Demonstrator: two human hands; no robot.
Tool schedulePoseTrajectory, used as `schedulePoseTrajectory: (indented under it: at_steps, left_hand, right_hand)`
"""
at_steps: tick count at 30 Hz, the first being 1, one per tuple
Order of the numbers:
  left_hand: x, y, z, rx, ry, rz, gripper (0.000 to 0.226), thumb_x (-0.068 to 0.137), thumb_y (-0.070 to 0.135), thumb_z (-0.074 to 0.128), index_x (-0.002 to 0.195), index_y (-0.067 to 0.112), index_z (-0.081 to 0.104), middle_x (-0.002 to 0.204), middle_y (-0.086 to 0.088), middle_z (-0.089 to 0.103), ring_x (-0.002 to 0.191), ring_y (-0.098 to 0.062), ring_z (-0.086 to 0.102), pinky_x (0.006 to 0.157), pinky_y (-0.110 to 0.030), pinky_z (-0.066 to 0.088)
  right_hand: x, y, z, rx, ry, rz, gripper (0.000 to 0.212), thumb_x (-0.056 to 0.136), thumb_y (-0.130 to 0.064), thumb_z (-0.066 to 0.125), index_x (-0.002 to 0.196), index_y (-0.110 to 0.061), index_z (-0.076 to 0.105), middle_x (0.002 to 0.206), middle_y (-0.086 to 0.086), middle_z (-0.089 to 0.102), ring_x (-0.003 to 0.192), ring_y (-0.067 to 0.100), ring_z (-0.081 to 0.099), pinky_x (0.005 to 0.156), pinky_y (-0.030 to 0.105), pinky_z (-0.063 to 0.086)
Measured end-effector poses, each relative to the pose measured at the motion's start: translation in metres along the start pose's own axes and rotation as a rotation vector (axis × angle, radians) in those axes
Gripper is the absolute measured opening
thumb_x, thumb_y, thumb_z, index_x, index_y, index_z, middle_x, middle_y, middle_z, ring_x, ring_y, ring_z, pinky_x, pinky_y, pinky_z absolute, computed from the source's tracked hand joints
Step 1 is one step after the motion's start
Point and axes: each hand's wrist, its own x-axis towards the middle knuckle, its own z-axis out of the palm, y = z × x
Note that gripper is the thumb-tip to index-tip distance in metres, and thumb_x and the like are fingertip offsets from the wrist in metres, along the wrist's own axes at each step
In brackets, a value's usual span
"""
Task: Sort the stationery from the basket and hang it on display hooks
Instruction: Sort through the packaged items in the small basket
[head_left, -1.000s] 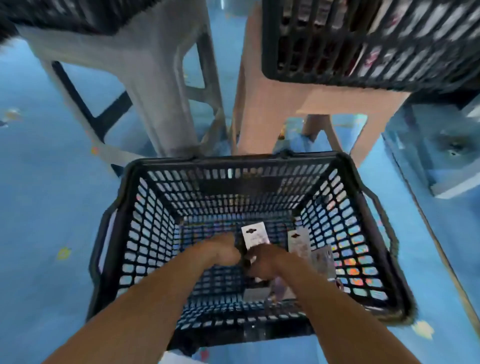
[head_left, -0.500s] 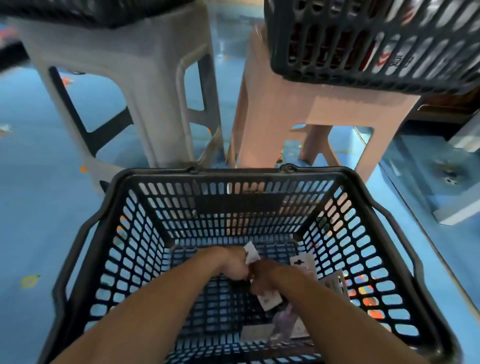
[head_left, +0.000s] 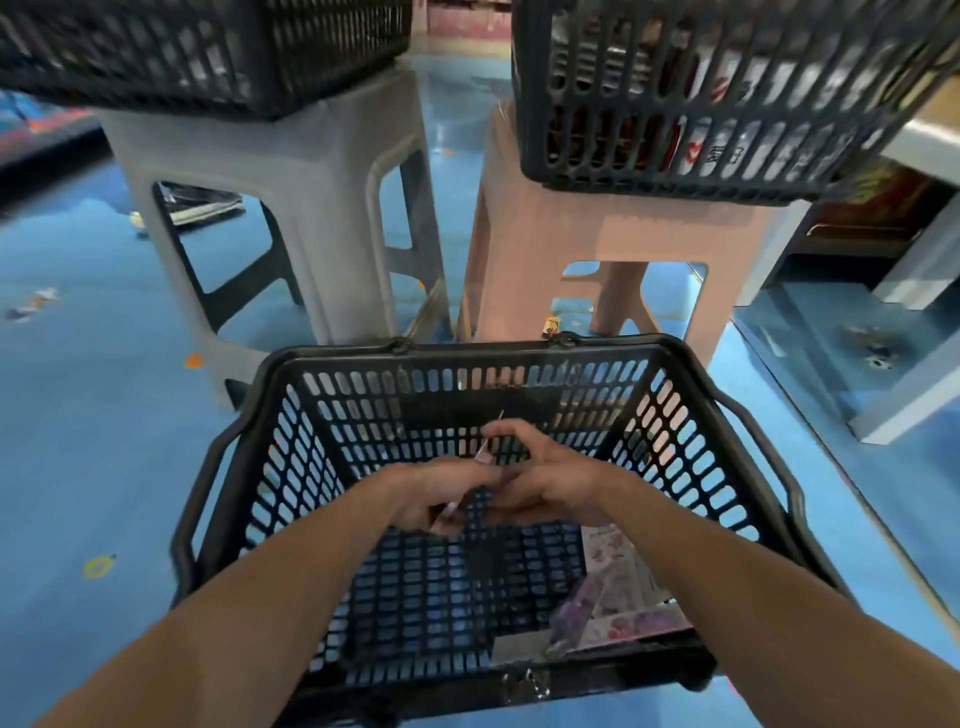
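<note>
1. Two hands meet over the black basket (head_left: 270, 395). The left hand (head_left: 431, 493) grips the lower end of a thin carded packet (head_left: 485, 444), which is seen edge-on. The right hand (head_left: 550, 483) curls its fingers at the packet's upper end and appears to pinch it.
2. The carded packet is held above the basket's mesh bottom, apart from the walls.
3. Judgement: one item is being singled out. It would go best with one hand holding near the hang-hole end and the face turned up to read the type. The lift should then go straight up past the rim so no corner catches the mesh.
4. Several remaining packets (head_left: 623, 597) overlap in the near right corner. Their count cannot be told.
5. The basket stands on a glossy blue floor (head_left: 78, 441).
6. Just beyond it are a grey stool (head_left: 291, 171) and a pink stool (head_left: 597, 228). Each bears a dark mesh crate, the left crate (head_left: 208, 47) and the right crate (head_left: 727, 156). The right crate holds packaged goods.
7. No display hooks are in view.
</note>
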Motion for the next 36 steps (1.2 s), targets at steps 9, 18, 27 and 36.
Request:
schedulePoseTrajectory:
  at_steps: [9,18,27,36]
  left_hand:
    - [0.012,-0.016,-0.012,0.085,0.086,-0.060,0.014,0.105,0.017,0.045,0.118,0.018,0.044,0.082,-0.002,0.050,0.050,-0.012,0.047,0.052,-0.028,0.025]
    - [0.010,-0.017,-0.009,0.092,0.126,0.043,0.019,0.102,0.015,0.061,0.120,0.020,0.058,0.103,-0.007,0.064,0.090,-0.021,0.065,0.069,-0.033,0.052]
    - [-0.005,-0.017,-0.016,-0.036,0.246,0.057,0.026,0.097,0.016,0.061,0.123,0.017,0.055,0.110,-0.010,0.069,0.101,-0.026,0.074,0.070,-0.037,0.055]
    - [-0.037,0.003,0.003,-0.132,0.010,0.145,0.025,0.086,0.024,0.070,0.109,0.015,0.067,0.116,-0.011,0.073,0.105,-0.034,0.070,0.092,-0.045,0.054]
  right_hand:
    - [0.004,0.046,-0.014,-1.527,-0.390,0.511,0.069,0.091,-0.006,0.065,0.151,-0.032,0.044,0.156,0.002,0.042,0.136,0.030,0.046,0.106,0.042,0.047]
    - [-0.010,0.039,-0.010,-1.329,-0.117,0.368,0.041,0.104,-0.047,0.048,0.139,-0.028,0.058,0.136,-0.003,0.060,0.122,0.023,0.058,0.103,0.040,0.047]
    - [-0.008,0.010,-0.004,-0.403,0.435,-0.067,0.049,0.101,-0.026,0.057,0.062,-0.019,0.029,0.057,-0.001,0.026,0.049,0.016,0.028,0.056,0.032,0.027]
    - [-0.008,-0.017,0.033,0.118,0.310,-0.019,0.037,0.103,-0.039,0.046,0.096,-0.011,0.069,0.093,0.010,0.070,0.087,0.025,0.068,0.077,0.040,0.055]
